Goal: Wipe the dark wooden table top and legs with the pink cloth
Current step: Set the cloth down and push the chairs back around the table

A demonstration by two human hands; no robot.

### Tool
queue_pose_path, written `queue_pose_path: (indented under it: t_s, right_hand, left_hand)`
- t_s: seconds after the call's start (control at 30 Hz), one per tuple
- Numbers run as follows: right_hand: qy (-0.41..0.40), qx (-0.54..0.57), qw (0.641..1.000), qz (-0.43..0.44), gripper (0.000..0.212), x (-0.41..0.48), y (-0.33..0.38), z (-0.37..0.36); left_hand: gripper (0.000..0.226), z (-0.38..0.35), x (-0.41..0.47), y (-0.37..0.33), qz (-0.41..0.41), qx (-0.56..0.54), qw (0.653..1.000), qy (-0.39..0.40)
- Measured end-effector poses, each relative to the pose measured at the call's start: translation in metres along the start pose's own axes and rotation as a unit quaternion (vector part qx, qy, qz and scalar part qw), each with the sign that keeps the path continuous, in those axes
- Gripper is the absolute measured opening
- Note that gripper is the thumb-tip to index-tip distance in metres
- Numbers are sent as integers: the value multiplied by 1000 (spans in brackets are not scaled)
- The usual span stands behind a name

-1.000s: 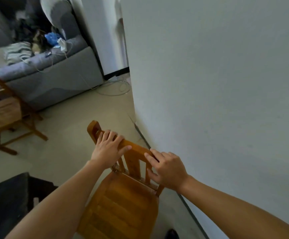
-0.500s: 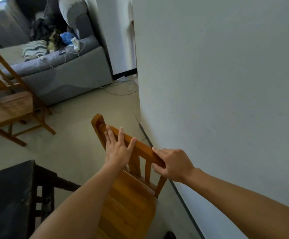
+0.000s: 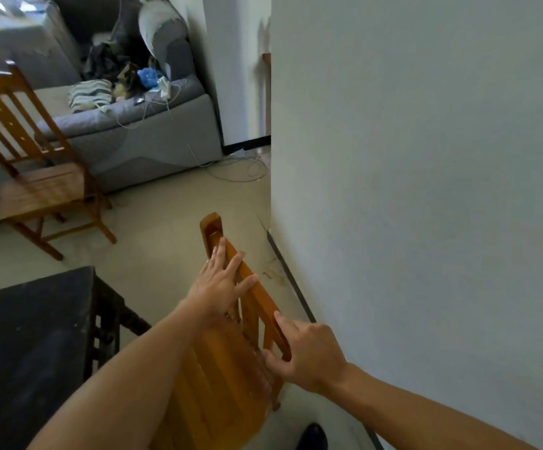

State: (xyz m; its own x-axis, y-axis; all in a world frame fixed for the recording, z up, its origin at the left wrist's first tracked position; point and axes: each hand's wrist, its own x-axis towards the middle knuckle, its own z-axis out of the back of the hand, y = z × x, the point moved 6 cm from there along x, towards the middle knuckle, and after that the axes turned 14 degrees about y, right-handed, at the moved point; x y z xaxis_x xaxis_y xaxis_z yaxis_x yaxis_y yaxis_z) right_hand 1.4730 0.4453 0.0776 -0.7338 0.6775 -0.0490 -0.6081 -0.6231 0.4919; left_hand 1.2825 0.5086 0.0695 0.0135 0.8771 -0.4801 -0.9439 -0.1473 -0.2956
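Left hand (image 3: 218, 285) flattened on chair (image 3: 231, 368); right hand (image 3: 309, 355) gripping rail

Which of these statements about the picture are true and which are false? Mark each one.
1. Both hands are on the near chair. True.
2. The left hand holds a pink cloth. False: it lies flat on the chair back, and no cloth is in view.
3. The dark table is left of that chair. True.
4. The right hand rests on the wall. False: it grips the chair's top rail.
5. A second chair stands near the sofa. True.
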Motion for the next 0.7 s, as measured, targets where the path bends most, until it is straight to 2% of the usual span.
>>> queue_pose_path:
  t_s: [0.13, 0.2, 0.23, 0.3, 0.4, 0.47, 0.53, 0.6, 0.7]
  right_hand:
    - [113, 116, 987, 2, 74, -23, 27, -14]
    - [153, 115, 981, 13, 78, -23, 24, -8]
    - [149, 97, 984, 10, 82, -17, 18, 2]
    - [86, 57, 995, 1, 89, 7, 1, 30]
    - [39, -12, 998, 39, 66, 57, -4, 65]
    - [46, -73, 993, 78, 54, 94, -2, 73]
    - [59, -142, 981, 117, 52, 130, 7, 73]
    - [83, -205, 962, 161, 53, 161, 21, 66]
    - [161, -296, 920, 202, 57, 199, 40, 42]
  left_hand:
    - [79, -13, -33, 13, -1, 18, 1000, 11]
    - [76, -19, -48, 13, 12, -13, 1000, 3]
    - [74, -23, -56, 12, 24, -45, 999, -4]
    - [71, -32, -72, 5, 56, -114, 992, -25]
    - [78, -50, -91, -15, 105, -168, 979, -42]
    - [89, -63, -95, -32, 137, -206, 968, -33]
    - [98, -75, -95, -46, 167, -259, 951, -37]
    - [99, -78, -95, -51, 191, -299, 933, -63]
    - [96, -72, -98, -49, 211, -324, 919, -77]
